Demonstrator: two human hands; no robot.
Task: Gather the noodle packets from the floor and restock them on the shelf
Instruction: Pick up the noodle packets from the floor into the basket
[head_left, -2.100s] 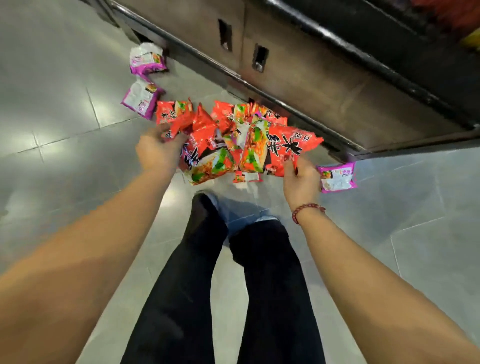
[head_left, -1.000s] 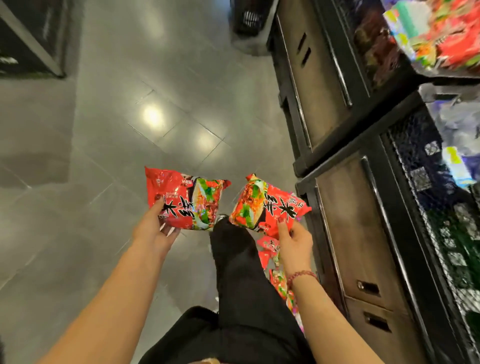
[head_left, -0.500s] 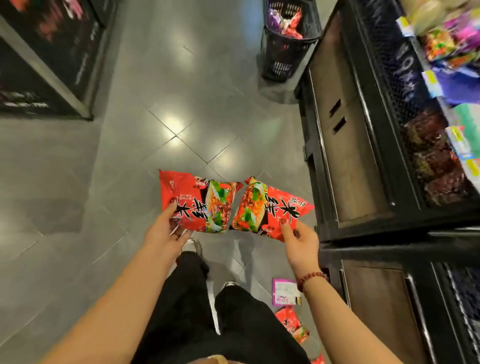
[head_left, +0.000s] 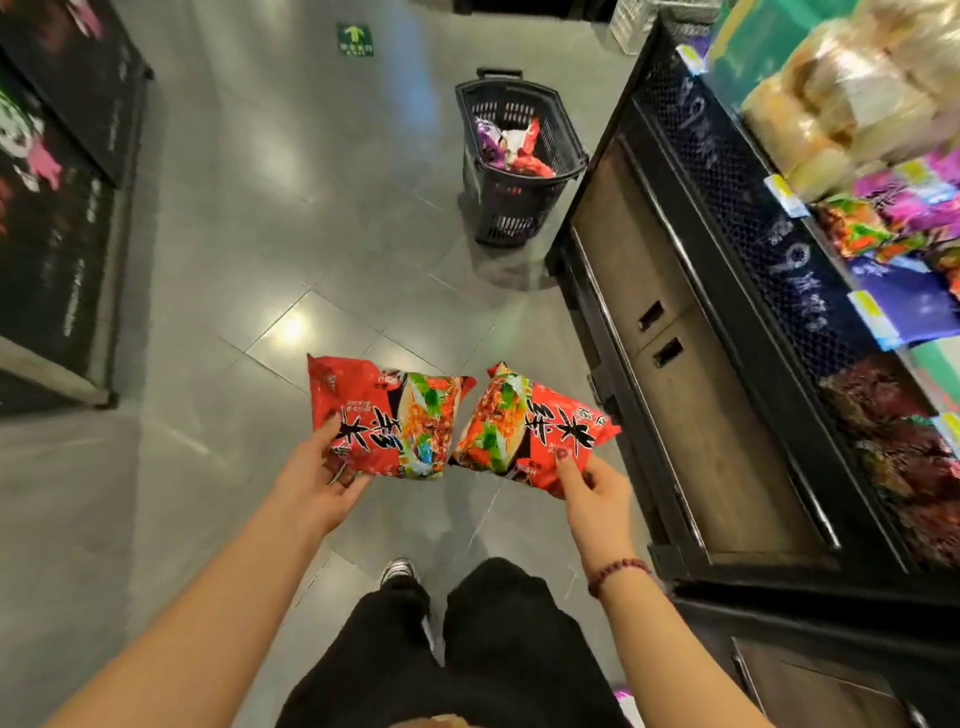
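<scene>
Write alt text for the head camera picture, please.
Seen from above, a person in a shop aisle holds two red noodle packets: the left hand grips the left packet, the right hand pinches the right packet. A stocked shelf stands to the right, and a black basket holding packets sits on the grey floor ahead.

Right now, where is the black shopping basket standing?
In the head view, the black shopping basket stands on the grey floor at upper centre, ahead of the person. It is just beside the far end of the shelf on the right.
</scene>
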